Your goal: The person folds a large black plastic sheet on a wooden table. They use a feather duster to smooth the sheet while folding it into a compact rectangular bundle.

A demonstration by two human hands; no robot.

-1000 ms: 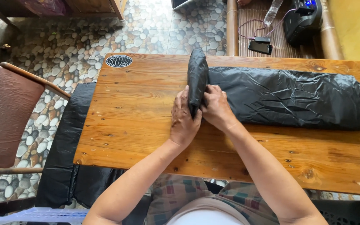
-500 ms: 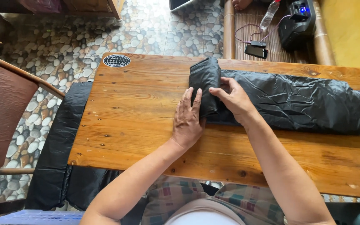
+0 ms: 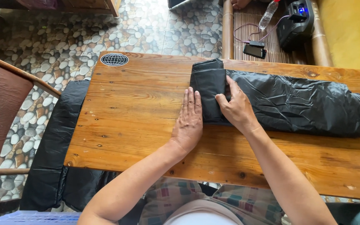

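The right hand [image 3: 236,108] lies open, palm down, on the long crumpled black plastic bag [image 3: 305,104]. Its thumb rests on the folded-over end [image 3: 207,89] and its fingers spread across the crease where that flap meets the rest of the bag. It presses and grips nothing. The left hand [image 3: 189,121] is also open and flat, fingers together, on the bare wooden table [image 3: 138,108]. Its right side sits just beside, perhaps touching, the left edge of the fold.

The bag stretches along the far half of the table, from the folded end near the middle out to the right edge. The folded part looks smooth and squared, the rest wrinkled.

Judging from this, the step in hand is flattening a fold at the bag's left end. A further fold would call for one hand pinning the crease while the other lifts the flap cleanly, since thin plastic slides and springs back.

Further out:
- A round globe emblem [image 3: 114,59] marks the table's far left corner.
- A black plastic sheet [image 3: 51,146] hangs off the left edge.
- A brown chair [image 3: 1,112] stands on the pebble floor [image 3: 63,37].
- Beyond the table lie a dark phone [image 3: 255,51], a clear bottle [image 3: 268,14] and a black speaker [image 3: 295,23].
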